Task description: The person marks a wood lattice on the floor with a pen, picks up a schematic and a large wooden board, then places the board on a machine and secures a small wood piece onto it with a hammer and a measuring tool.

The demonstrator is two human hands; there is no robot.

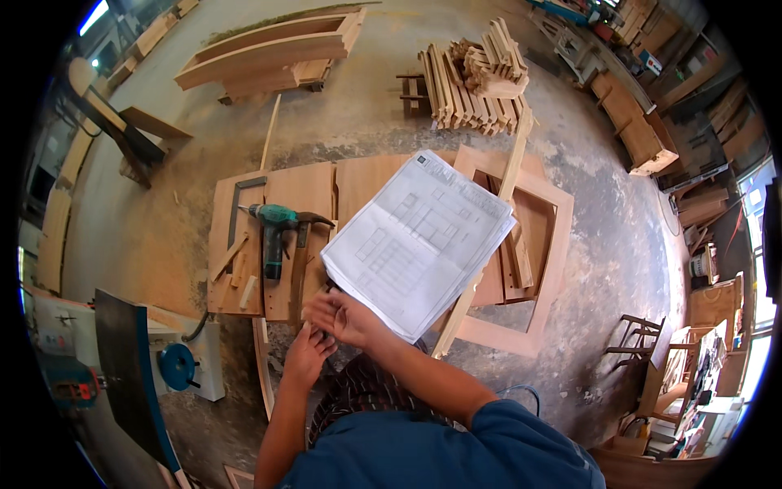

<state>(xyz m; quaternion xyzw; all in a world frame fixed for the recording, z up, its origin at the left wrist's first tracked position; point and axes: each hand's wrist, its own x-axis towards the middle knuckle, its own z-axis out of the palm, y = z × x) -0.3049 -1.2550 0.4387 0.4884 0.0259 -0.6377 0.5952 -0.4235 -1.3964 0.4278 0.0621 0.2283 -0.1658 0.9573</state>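
Observation:
My left hand [309,355] and my right hand [340,316] meet just in front of my body, at the near edge of a wooden panel [350,181]. Both have bent fingers, with the fingertips close together. Whatever lies between them is too small or hidden to make out. Beyond my right hand lies a stack of paper drawings [419,240], tilted across the boards. A teal and black cordless drill [275,224] rests left of the papers, beside a hammer [314,218]. A dark metal square [237,200] and several short wood strips [248,292] are near the drill.
A wooden frame [547,281] and a long batten [515,163] lie right of the papers. Farther off stand a pile of wood pieces [476,81] and a long wooden box [273,50]. At left is a machine with a blue handwheel [177,367]; a chair [635,338] stands right.

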